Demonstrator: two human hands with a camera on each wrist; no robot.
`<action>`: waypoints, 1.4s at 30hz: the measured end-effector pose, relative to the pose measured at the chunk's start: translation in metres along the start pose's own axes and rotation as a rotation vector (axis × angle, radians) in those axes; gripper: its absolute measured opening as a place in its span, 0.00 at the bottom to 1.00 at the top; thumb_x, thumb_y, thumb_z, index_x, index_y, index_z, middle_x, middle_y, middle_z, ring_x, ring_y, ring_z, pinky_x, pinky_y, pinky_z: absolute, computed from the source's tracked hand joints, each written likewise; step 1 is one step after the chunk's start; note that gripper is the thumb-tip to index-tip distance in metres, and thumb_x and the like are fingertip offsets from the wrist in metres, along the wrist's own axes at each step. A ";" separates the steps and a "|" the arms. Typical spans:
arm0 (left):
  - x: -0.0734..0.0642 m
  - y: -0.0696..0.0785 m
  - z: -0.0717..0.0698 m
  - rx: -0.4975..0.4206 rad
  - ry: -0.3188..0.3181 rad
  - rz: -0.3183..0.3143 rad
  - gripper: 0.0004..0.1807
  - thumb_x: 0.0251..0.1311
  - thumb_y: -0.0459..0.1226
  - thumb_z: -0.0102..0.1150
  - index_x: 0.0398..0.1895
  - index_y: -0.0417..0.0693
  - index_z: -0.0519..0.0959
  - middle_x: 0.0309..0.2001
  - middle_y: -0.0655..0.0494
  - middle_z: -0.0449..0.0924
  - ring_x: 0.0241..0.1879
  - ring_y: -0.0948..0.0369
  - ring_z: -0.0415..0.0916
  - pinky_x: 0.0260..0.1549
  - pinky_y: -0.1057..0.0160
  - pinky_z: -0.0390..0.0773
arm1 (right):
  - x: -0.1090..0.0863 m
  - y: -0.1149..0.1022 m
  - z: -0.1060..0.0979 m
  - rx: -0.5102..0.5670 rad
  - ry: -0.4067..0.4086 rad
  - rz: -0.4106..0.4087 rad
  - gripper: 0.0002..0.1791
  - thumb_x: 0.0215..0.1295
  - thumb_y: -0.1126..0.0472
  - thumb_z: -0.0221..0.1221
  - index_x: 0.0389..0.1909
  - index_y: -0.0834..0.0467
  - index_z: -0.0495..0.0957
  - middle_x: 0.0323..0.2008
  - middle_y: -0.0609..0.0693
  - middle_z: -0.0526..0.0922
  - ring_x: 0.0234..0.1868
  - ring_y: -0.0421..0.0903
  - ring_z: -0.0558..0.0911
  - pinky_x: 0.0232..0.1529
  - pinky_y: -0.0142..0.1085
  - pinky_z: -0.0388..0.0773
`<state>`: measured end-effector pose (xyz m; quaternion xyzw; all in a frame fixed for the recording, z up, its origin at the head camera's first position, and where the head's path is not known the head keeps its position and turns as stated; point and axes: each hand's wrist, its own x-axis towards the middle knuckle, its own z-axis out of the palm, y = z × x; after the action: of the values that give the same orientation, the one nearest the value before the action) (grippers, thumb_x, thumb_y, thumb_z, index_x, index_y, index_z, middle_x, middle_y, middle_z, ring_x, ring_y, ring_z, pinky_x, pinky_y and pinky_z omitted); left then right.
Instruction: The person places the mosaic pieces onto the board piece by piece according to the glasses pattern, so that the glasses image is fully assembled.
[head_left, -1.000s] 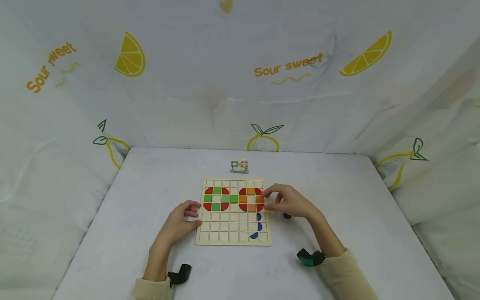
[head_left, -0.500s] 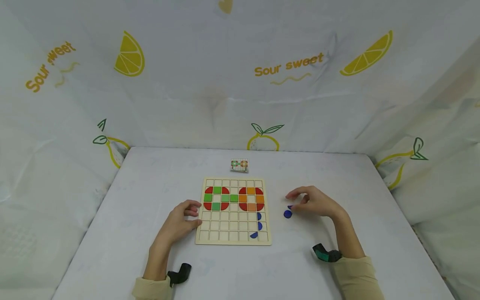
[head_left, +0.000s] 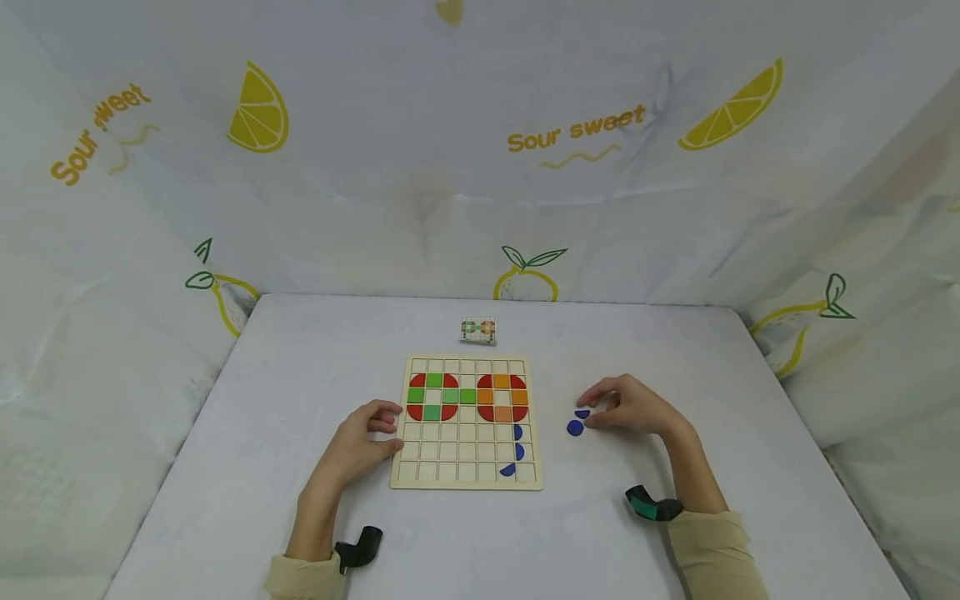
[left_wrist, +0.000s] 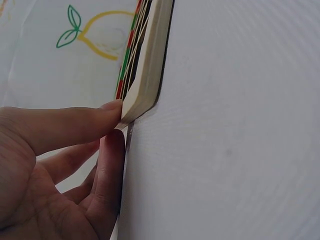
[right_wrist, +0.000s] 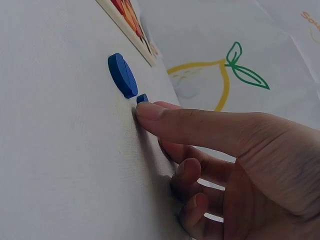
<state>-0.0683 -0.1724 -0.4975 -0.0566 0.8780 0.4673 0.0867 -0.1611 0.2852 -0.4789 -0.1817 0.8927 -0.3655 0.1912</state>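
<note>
A pale wooden grid board (head_left: 420, 482) lies mid-table, with red, green and orange tiles forming two ring shapes. Three blue half-round pieces (head_left: 519, 452) sit on its lower right squares. My left hand (head_left: 356, 446) rests its thumb and fingertips against the board's left edge; in the left wrist view the thumb (left_wrist: 75, 127) touches the rim. Right of the board, my right hand (head_left: 633, 407) pinches a small blue half-circle piece (head_left: 582, 414) between thumb and index finger, mostly covered by the thumb in the right wrist view. Beside it lies a blue disc (right_wrist: 121, 75) with a seam across it.
Behind the board stands a small pattern card (head_left: 478, 330) printed with a similar coloured design. A white cloth covers the table (head_left: 465, 550), and a white curtain with lemon prints (head_left: 405, 167) hangs behind it and at both sides.
My right hand has left the board's right edge, moved right to the loose blue pieces and closed its fingertips around the half-circle. The left hand keeps its place.
</note>
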 end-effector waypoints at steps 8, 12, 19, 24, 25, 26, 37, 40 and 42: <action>0.003 -0.004 -0.001 0.007 -0.020 0.007 0.26 0.59 0.28 0.75 0.62 0.44 0.82 0.50 0.50 0.84 0.52 0.56 0.82 0.53 0.57 0.80 | 0.001 0.003 0.003 -0.018 0.013 0.035 0.10 0.63 0.62 0.77 0.44 0.58 0.91 0.46 0.54 0.91 0.33 0.42 0.74 0.33 0.30 0.72; 0.003 -0.005 -0.001 0.004 -0.022 0.007 0.26 0.59 0.27 0.75 0.62 0.44 0.82 0.50 0.50 0.84 0.51 0.56 0.82 0.52 0.58 0.80 | 0.002 0.003 0.003 -0.019 0.011 0.030 0.10 0.63 0.61 0.76 0.43 0.58 0.91 0.44 0.54 0.90 0.32 0.42 0.74 0.33 0.30 0.72; 0.004 -0.006 -0.001 0.004 -0.022 0.010 0.27 0.59 0.28 0.75 0.63 0.44 0.82 0.50 0.49 0.84 0.51 0.57 0.82 0.52 0.58 0.80 | -0.001 0.006 0.002 -0.020 0.007 -0.008 0.10 0.63 0.61 0.76 0.43 0.57 0.91 0.41 0.52 0.89 0.31 0.40 0.74 0.32 0.29 0.71; 0.004 -0.006 -0.001 0.003 -0.019 0.010 0.27 0.58 0.27 0.74 0.62 0.43 0.82 0.50 0.49 0.84 0.51 0.56 0.82 0.52 0.58 0.80 | -0.001 0.007 0.000 -0.011 0.008 -0.021 0.10 0.64 0.60 0.76 0.44 0.57 0.91 0.40 0.52 0.89 0.30 0.39 0.74 0.32 0.29 0.71; 0.004 -0.006 -0.001 0.000 -0.018 0.010 0.27 0.58 0.27 0.74 0.62 0.43 0.82 0.50 0.49 0.84 0.51 0.56 0.82 0.52 0.58 0.80 | -0.001 0.007 0.000 -0.006 0.007 -0.019 0.10 0.64 0.59 0.76 0.44 0.58 0.91 0.40 0.51 0.89 0.31 0.39 0.74 0.32 0.29 0.71; 0.003 -0.005 -0.001 -0.001 -0.018 0.009 0.27 0.58 0.27 0.74 0.62 0.43 0.82 0.50 0.49 0.84 0.51 0.56 0.82 0.52 0.58 0.80 | -0.001 0.007 0.000 -0.001 0.008 -0.017 0.10 0.64 0.59 0.76 0.44 0.58 0.91 0.39 0.51 0.89 0.31 0.39 0.74 0.32 0.29 0.72; 0.001 -0.003 -0.001 -0.014 -0.019 0.002 0.27 0.58 0.27 0.75 0.62 0.43 0.82 0.50 0.49 0.83 0.51 0.56 0.81 0.50 0.60 0.80 | 0.013 -0.028 0.016 0.026 0.037 -0.022 0.10 0.66 0.58 0.74 0.45 0.57 0.89 0.38 0.50 0.88 0.32 0.44 0.76 0.31 0.30 0.72; 0.001 -0.003 -0.001 -0.012 -0.017 -0.002 0.27 0.59 0.27 0.74 0.62 0.44 0.82 0.50 0.49 0.83 0.51 0.56 0.81 0.51 0.60 0.80 | 0.018 -0.045 0.025 0.035 0.021 -0.050 0.10 0.67 0.58 0.73 0.46 0.56 0.89 0.39 0.50 0.87 0.31 0.44 0.77 0.28 0.30 0.72; 0.001 -0.003 -0.001 -0.011 -0.018 0.002 0.27 0.59 0.27 0.74 0.63 0.44 0.82 0.50 0.49 0.83 0.52 0.56 0.81 0.51 0.59 0.80 | 0.023 -0.057 0.031 0.039 0.011 -0.083 0.09 0.67 0.59 0.73 0.46 0.55 0.89 0.41 0.51 0.88 0.31 0.44 0.77 0.27 0.30 0.73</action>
<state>-0.0689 -0.1749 -0.4990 -0.0519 0.8747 0.4726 0.0939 -0.1553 0.2186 -0.4635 -0.2129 0.8782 -0.3912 0.1746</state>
